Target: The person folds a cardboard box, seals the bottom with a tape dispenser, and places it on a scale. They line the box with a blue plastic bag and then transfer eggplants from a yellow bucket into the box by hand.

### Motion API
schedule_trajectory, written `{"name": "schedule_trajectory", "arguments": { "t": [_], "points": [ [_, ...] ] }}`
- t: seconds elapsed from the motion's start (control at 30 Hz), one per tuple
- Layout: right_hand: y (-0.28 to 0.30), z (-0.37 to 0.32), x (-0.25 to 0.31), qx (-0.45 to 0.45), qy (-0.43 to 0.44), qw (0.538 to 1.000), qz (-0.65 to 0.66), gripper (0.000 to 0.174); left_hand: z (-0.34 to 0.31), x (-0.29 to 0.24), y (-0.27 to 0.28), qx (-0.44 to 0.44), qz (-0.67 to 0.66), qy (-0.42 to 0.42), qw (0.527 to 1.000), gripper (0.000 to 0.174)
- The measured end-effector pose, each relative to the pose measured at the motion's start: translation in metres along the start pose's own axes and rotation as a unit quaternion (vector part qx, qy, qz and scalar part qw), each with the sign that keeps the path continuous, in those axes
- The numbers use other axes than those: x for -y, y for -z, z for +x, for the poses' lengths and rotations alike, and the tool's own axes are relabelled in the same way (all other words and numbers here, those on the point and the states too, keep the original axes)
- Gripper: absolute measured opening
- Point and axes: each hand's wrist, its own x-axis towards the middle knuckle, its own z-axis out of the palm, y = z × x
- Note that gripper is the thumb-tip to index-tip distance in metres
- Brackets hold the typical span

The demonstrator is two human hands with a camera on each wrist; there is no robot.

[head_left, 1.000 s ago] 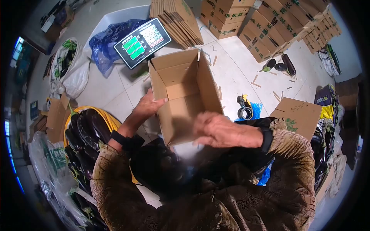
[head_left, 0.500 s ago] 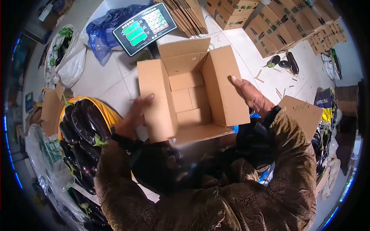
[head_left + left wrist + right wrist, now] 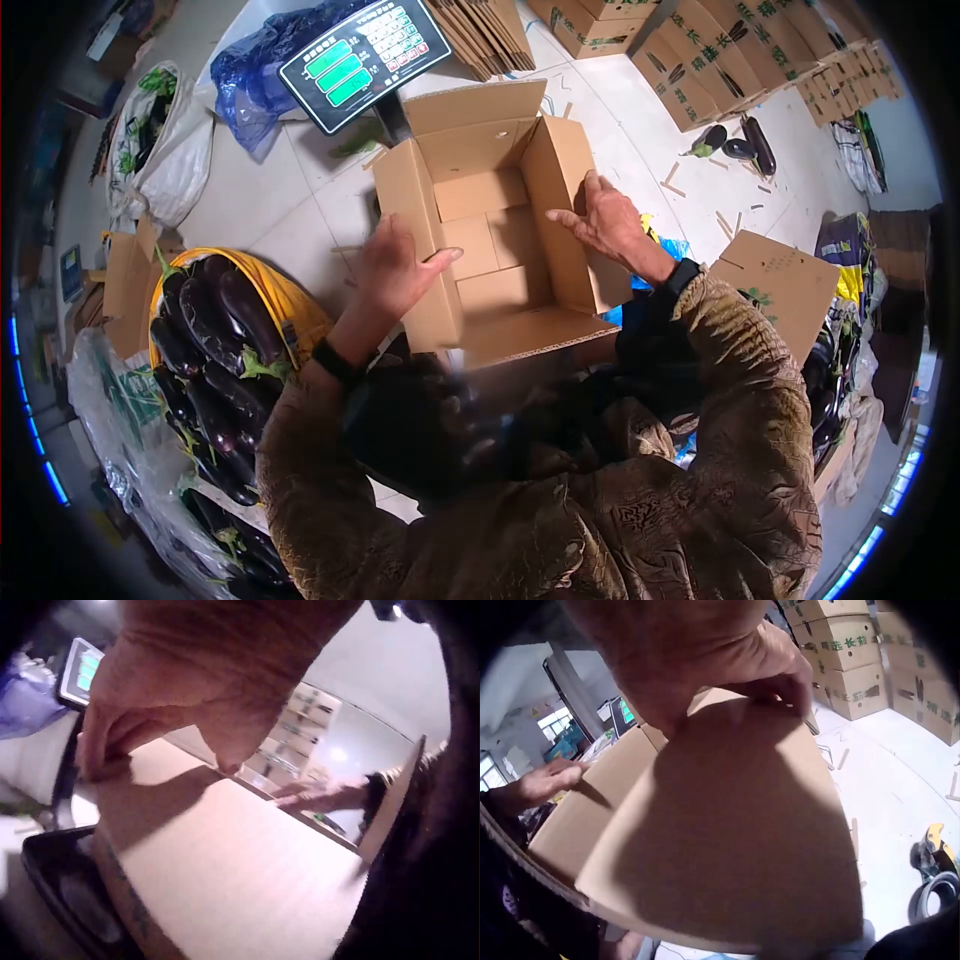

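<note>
Nearest: person in a brown, crinkle-textured jacket (image 3: 560, 540), dark band on each wrist. Rectangular brown corrugated cardboard box (image 3: 553, 215) right in front of the torso, between both hands, inside vacant, flaps spread, ribbed edge facing the person; bottom panels meet in straight seams. Left hand (image 3: 398, 268) grips the smooth left flap, thumb at the inner fold, fingers bent over the outer edge. Right hand (image 3: 607, 222) grips the right flap the same way, its shadow across the matte board.

Left of the box: rounded yellow container (image 3: 300, 305) heaped with glossy, elongated dark-purple eggplants (image 3: 225, 385), green calyxes. Right side: yellow-and-black tape dispenser (image 3: 932, 862) with a ring-shaped roll, on the smooth white tiled floor (image 3: 270, 220).

Just beyond the box: flat black scale display (image 3: 368, 62), three green-lit windows, beside crumpled, shiny blue plastic film (image 3: 255, 90). White woven sack (image 3: 185, 185) slumps to the left. Farther: flattened cardboard sheets (image 3: 490, 38) leaning together, then stacked brown cartons with green print (image 3: 700, 65).
</note>
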Motion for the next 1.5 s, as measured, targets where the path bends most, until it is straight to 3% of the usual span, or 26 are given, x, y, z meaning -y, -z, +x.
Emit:
{"name": "schedule_trajectory", "arguments": {
  "t": [0.03,0.07,0.13,0.2,0.23,0.3,0.33,0.37,0.43,0.5,0.53,0.57,0.63,0.7,0.77,0.83,0.9,1.03,1.07,1.13,1.17,1.23,1.3,1.37,1.43,1.5],
  "points": [
    [0.003,0.006,0.002,0.081,-0.043,0.995,0.035,0.065,0.005,0.0,0.0,-0.004,0.001,-0.001,1.0,0.05],
    [-0.006,0.012,-0.001,0.078,-0.04,0.995,0.036,0.065,0.009,0.002,-0.002,0.022,-0.043,-0.003,0.999,0.047],
    [-0.033,0.023,-0.007,0.101,-0.02,0.986,0.13,0.045,0.015,0.006,-0.013,0.049,-0.084,-0.005,0.995,0.044],
    [-0.029,0.023,-0.004,0.114,-0.02,0.977,0.177,0.04,0.019,0.006,-0.026,0.087,-0.242,0.101,0.961,0.036],
    [-0.027,0.02,-0.004,0.123,-0.028,0.967,0.223,0.034,0.018,0.009,-0.03,0.093,-0.241,0.098,0.961,0.036],
    [-0.033,0.021,-0.006,0.128,-0.032,0.967,0.218,0.037,0.023,0.007,-0.023,0.184,-0.348,0.19,0.9,0.034],
    [-0.039,0.025,-0.007,0.106,0.004,0.98,0.17,0.038,0.02,0.012,-0.019,0.189,-0.412,0.171,0.875,0.034],
    [-0.041,0.024,-0.009,0.082,0.03,0.989,0.123,0.039,0.021,0.013,-0.018,0.198,-0.412,0.158,0.875,0.034],
    [-0.03,0.024,-0.008,0.156,0.013,0.974,0.167,0.044,0.022,0.014,-0.022,0.141,-0.286,0.081,0.944,0.035],
    [0.004,0.019,-0.009,0.24,0.002,0.949,0.207,0.055,0.02,0.057,-0.05,0.144,-0.203,0.02,0.968,0.039],
    [0.021,0.02,-0.011,0.213,0.038,0.961,0.173,0.056,0.024,0.066,-0.038,0.218,-0.407,0.232,0.856,0.042],
    [0.039,0.017,-0.017,0.19,0.074,0.969,0.139,0.057,0.025,0.061,-0.021,0.275,-0.555,0.432,0.655,0.046],
    [0.107,-0.004,-0.03,0.207,0.039,0.937,0.278,0.058,0.011,0.02,0.009,0.235,-0.233,0.273,0.903,0.052],
    [0.167,-0.053,-0.046,0.101,0.035,0.906,0.409,0.058,0.009,0.009,0.025,0.224,-0.204,0.289,0.908,0.052],
    [0.199,-0.1,-0.082,0.048,-0.001,0.932,0.36,0.056,0.009,0.011,0.04,0.239,-0.167,0.266,0.919,0.05],
    [0.193,-0.143,-0.135,0.055,-0.059,0.936,0.342,0.055,0.011,0.018,0.058,0.243,-0.152,0.235,0.929,0.05],
    [0.174,-0.191,-0.171,0.082,-0.166,0.903,0.388,0.05,0.01,0.014,0.083,0.234,-0.172,0.208,0.934,0.053],
    [0.051,-0.29,-0.252,0.101,-0.344,0.814,0.456,0.035,-0.001,-0.05,0.126,0.199,-0.168,0.168,0.951,0.058],
    [0.019,-0.31,-0.263,0.109,-0.365,0.82,0.428,0.035,-0.004,-0.074,0.132,0.198,-0.158,0.164,0.953,0.059],
    [-0.047,-0.345,-0.275,0.08,-0.395,0.816,0.415,0.025,-0.01,-0.104,0.139,0.214,-0.146,0.138,0.956,0.057],
    [-0.082,-0.356,-0.275,0.014,-0.419,0.782,0.462,0.019,-0.014,-0.117,0.141,0.225,-0.138,0.119,0.957,0.056],
    [-0.118,-0.356,-0.264,-0.016,-0.443,0.784,0.434,0.015,-0.021,-0.149,0.139,0.244,-0.155,0.113,0.95,0.046],
    [-0.141,-0.344,-0.252,-0.073,-0.374,0.865,0.327,0.016,-0.029,-0.17,0.129,0.25,-0.148,0.109,0.951,0.041],
    [-0.162,-0.319,-0.245,-0.136,-0.365,0.878,0.279,0.017,-0.038,-0.186,0.12,0.259,-0.178,0.095,0.945,0.039],
    [-0.164,-0.293,-0.241,-0.12,-0.359,0.876,0.299,0.019,-0.045,-0.202,0.112,0.288,-0.189,0.117,0.932,0.039],
    [-0.172,-0.264,-0.24,-0.215,-0.357,0.869,0.266,0.024,-0.053,-0.209,0.101,0.289,-0.182,0.109,0.934,0.039]
  ]
}}
